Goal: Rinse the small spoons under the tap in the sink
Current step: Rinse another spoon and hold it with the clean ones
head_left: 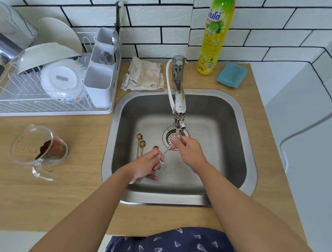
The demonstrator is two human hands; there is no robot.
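Observation:
In the steel sink [237, 126] both my hands hold one small spoon [166, 152] under the tap [179, 106]. My left hand [147, 165] pinches its handle end. My right hand [189, 152] closes around the bowl end right below the spout, where water runs over the drain [169, 138]. Three small gold spoons lie on the sink floor to the left: one [139, 136], a second [142, 145] and a third [155, 147] partly hidden behind my left hand.
A white dish rack [46, 110] with bowls and a cutlery caddy stands at the left. A glass jug [38, 150] holding brown grounds sits on the wooden counter. Behind the sink are a folded cloth [146, 75], a detergent bottle [214, 34] and a blue sponge [232, 75].

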